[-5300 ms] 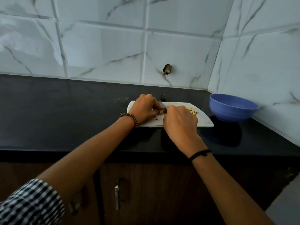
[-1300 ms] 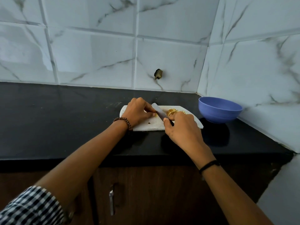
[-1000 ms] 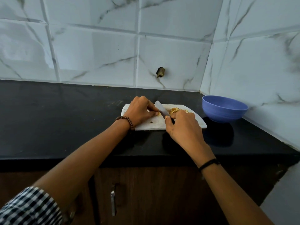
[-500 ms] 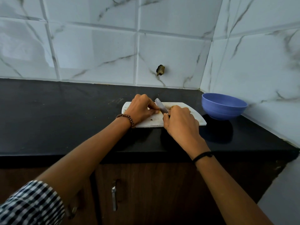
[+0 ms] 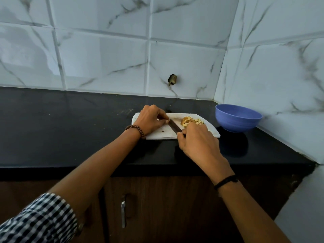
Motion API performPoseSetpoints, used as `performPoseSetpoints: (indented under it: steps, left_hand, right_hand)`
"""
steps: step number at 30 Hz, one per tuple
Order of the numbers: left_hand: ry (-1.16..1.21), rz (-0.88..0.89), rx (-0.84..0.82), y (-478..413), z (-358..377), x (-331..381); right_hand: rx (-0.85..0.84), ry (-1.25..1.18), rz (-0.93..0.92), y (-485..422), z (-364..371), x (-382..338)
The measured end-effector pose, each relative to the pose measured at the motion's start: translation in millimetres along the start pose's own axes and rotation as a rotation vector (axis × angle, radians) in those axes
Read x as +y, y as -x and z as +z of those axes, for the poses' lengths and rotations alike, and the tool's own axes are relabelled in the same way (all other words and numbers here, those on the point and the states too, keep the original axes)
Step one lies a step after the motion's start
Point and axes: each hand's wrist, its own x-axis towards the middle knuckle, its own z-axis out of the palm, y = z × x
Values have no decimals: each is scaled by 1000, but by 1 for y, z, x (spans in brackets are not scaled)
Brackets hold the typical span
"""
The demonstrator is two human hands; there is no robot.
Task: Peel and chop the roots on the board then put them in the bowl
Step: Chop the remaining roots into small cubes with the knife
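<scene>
Here the small pale yellow chopped root pieces (image 5: 191, 121) lie in a heap on the white cutting board (image 5: 161, 134). The right hand (image 5: 198, 142) is closed around the dark knife (image 5: 173, 126); the left hand (image 5: 150, 120) pinches something too hidden to name. The next cut is best made with fingertips curled back. The round blue bowl (image 5: 238, 118) waits near, apparently empty.

Dim, cool-toned shot, soft daylight apparently from the left, where a pale sheen lay on the wall tiles (image 5: 26, 55). The black counter (image 5: 70, 128) was nearly featureless, with a faint dull reflection. The blue bowl (image 5: 238, 118) threw a soft dark reflection on the counter in front of it. The cabinet (image 5: 157, 207) below was deep in shadow, only its metal handle (image 5: 123, 213) catching light. Wide-angle bending curved the tile lines at the edges. The checked sleeve (image 5: 35, 221) looked slightly soft. Centre was reasonably sharp, no motion blur.
</scene>
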Motion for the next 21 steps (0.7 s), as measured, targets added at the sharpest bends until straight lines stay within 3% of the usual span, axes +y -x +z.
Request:
performPoseSetpoints:
  steps: [5,10,15,21]
  left_hand:
    - [22,-52,-9,0,0,-3]
    - [131,-132,-55,0,-1,-2]
    - [243,-185,33,-1,-4,-3]
    - [250,-267,164,0,-6,-11]
  right_hand:
    - [-8,-57,1,9,-16,15]
    - [111,-130,25,9,-19,24]
    - [152,-131,-5,4,-16,19]
    - [58,-37,-71,1,-4,9]
